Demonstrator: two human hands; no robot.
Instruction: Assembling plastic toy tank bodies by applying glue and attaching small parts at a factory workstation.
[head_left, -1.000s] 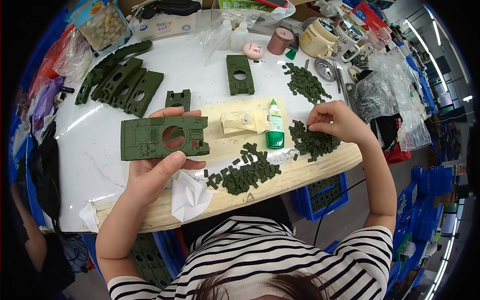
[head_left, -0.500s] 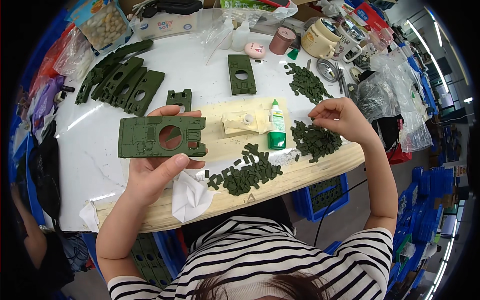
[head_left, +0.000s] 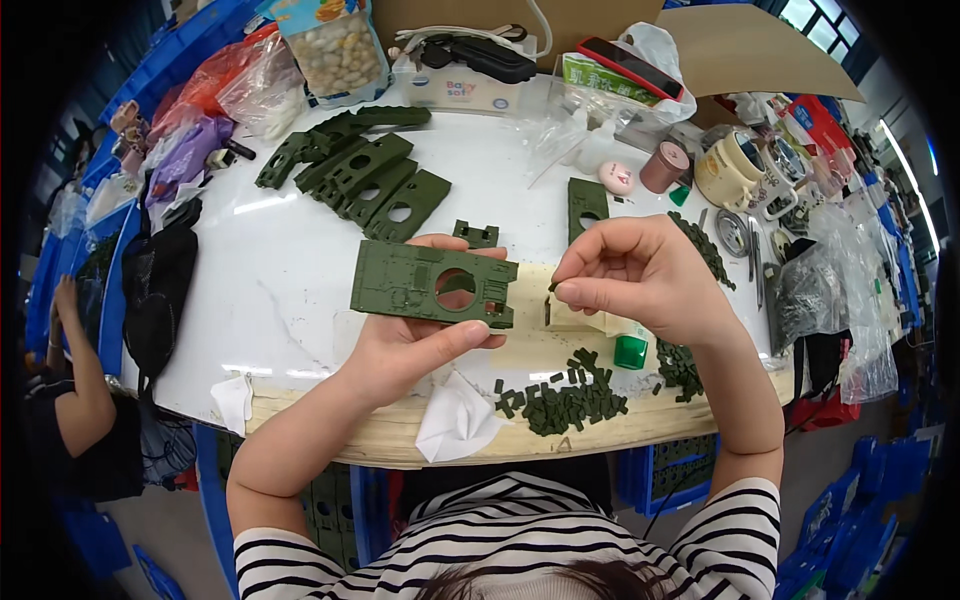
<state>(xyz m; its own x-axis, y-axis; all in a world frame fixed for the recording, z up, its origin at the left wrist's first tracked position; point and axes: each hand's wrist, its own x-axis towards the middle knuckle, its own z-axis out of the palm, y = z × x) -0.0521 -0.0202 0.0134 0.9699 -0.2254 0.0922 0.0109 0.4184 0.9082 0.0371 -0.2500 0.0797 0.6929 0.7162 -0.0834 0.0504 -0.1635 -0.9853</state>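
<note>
My left hand (head_left: 415, 345) holds a dark green plastic tank hull (head_left: 395, 282) level from below, its thumb against the near edge. The hull has a large round hole toward its right end. Just right of the hull, my right hand (head_left: 645, 280) pinches a tiny dark green piece (head_left: 553, 286) between thumb and fingertips, apart from the hull. Beneath that hand stands a glue bottle (head_left: 630, 352), mostly hidden; its green end shows. Loose small green pieces lie in a pile (head_left: 575, 400) in front, and another pile (head_left: 680, 372) is partly behind my right wrist.
More green hulls (head_left: 400, 205) lie overlapping at the back left, and another hull (head_left: 587, 205) lies behind my right hand. A crumpled white tissue (head_left: 458, 420) rests at the wooden front edge. Mugs (head_left: 730, 170), a pink tin (head_left: 664, 167) and plastic bags stand at the back right.
My right hand has come from the right-hand pile toward the hull, now with a small piece in its fingertips. The whole view has shifted; my left hand still holds the hull.
</note>
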